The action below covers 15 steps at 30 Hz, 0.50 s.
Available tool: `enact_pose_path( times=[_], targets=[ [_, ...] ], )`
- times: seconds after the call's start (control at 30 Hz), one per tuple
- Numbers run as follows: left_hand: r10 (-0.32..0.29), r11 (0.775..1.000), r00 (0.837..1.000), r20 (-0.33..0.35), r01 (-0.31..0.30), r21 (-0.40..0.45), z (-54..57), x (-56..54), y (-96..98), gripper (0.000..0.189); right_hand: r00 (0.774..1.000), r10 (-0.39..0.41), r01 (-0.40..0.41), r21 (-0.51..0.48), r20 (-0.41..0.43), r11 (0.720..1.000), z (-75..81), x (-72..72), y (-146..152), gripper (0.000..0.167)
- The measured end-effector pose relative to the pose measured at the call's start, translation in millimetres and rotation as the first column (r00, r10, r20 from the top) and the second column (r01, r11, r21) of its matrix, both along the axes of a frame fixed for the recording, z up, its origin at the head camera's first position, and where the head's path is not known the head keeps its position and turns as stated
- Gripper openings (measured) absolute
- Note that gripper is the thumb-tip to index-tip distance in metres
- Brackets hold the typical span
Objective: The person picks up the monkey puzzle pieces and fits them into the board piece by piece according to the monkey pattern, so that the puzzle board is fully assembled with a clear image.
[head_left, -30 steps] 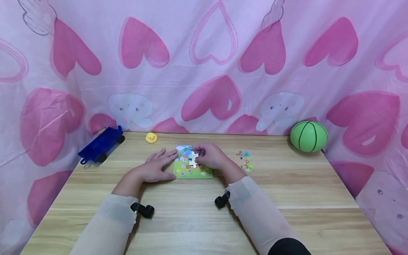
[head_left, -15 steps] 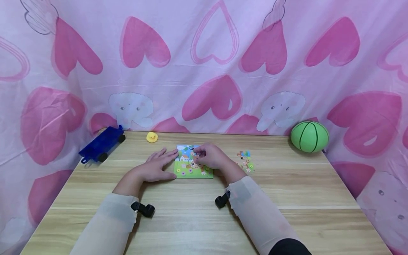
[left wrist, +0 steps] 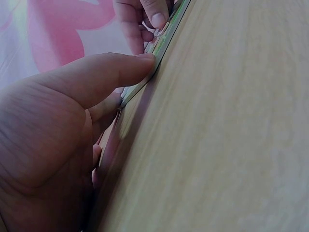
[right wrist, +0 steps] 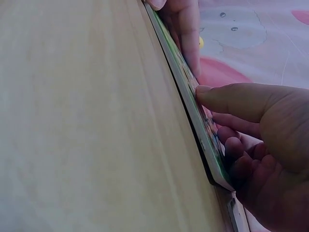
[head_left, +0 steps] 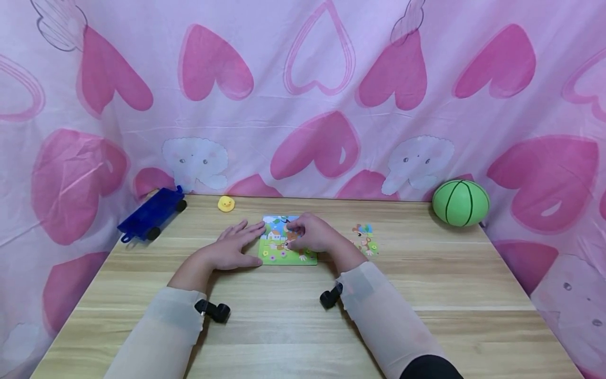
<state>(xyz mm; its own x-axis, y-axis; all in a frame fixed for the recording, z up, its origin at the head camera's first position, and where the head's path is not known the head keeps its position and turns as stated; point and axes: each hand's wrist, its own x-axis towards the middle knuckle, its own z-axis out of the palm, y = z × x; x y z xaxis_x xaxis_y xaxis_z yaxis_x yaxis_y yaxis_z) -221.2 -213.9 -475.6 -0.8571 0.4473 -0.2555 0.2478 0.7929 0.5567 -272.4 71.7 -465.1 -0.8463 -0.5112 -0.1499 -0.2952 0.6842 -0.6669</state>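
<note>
Touching the left edge of the jigsaw board (head_left: 275, 255) with my spread, relaxed left hand (head_left: 232, 251); my right hand (head_left: 316, 234) bends thumb and forefinger onto its face, cannot tell whether it pinches anything. Judgement: line edges up before pressing, push lightly and evenly, board braced. Board lies flat on the counter (head_left: 274, 316) between my hands; loose jigsaw pieces (head_left: 369, 245) just right of the right hand.

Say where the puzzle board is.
Head view: the puzzle board lies just below centre, left hand at its left edge, right hand over its right side.
</note>
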Motion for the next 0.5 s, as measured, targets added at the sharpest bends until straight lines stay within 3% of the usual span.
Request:
enact_pose_path(
  times=[0.3,0.5],
  targets=[
    [0.004,1.000,1.000,0.001,-0.004,0.009,2.5,1.6,0.9,0.095,1.000,0.020,-0.020,0.003,-0.004,1.000,2.1,1.4,0.8,0.055],
    [0.001,1.000,1.000,-0.002,-0.001,0.009,2.6,2.1,0.6,0.094,1.000,-0.008,0.009,-0.123,0.010,0.992,3.2,-4.2,9.9,0.050]
  ],
)
